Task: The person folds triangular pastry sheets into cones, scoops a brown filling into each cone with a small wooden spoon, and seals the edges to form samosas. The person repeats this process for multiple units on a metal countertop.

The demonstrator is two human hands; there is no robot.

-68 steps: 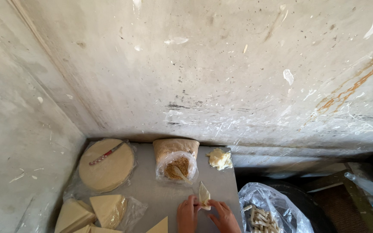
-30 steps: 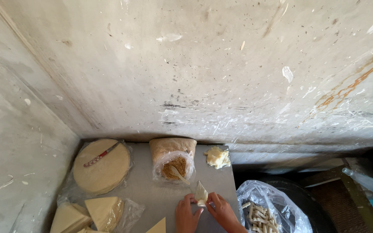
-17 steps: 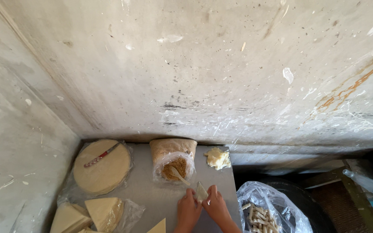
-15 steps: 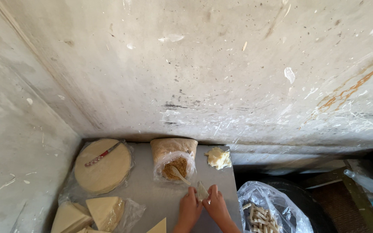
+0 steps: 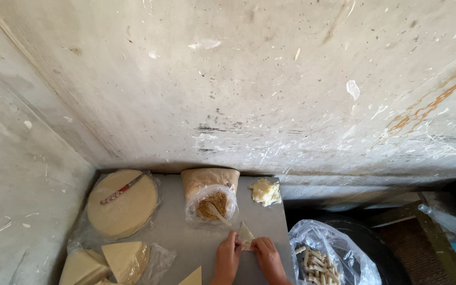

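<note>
Both hands meet on a small pale pastry triangle (image 5: 245, 234) on the grey table (image 5: 180, 245). My left hand (image 5: 227, 259) pinches its left edge and my right hand (image 5: 268, 258) pinches its right edge. Just beyond them stands an open plastic bag of brown filling (image 5: 210, 194) with a spoon (image 5: 218, 213) stuck in it. A lump of pale paste (image 5: 266, 191) lies at the table's far right corner.
A round stack of pastry sheets with a red-handled knife on it (image 5: 122, 202) lies at the left. Cut pastry wedges (image 5: 109, 261) sit in plastic at the near left. A clear bag of rolled pieces (image 5: 327, 256) rests to the right. Concrete walls close in behind and left.
The pastry piece was held upright off the table, then brought down. Both hands now press its edges flat against the table. The view has shifted slightly.
</note>
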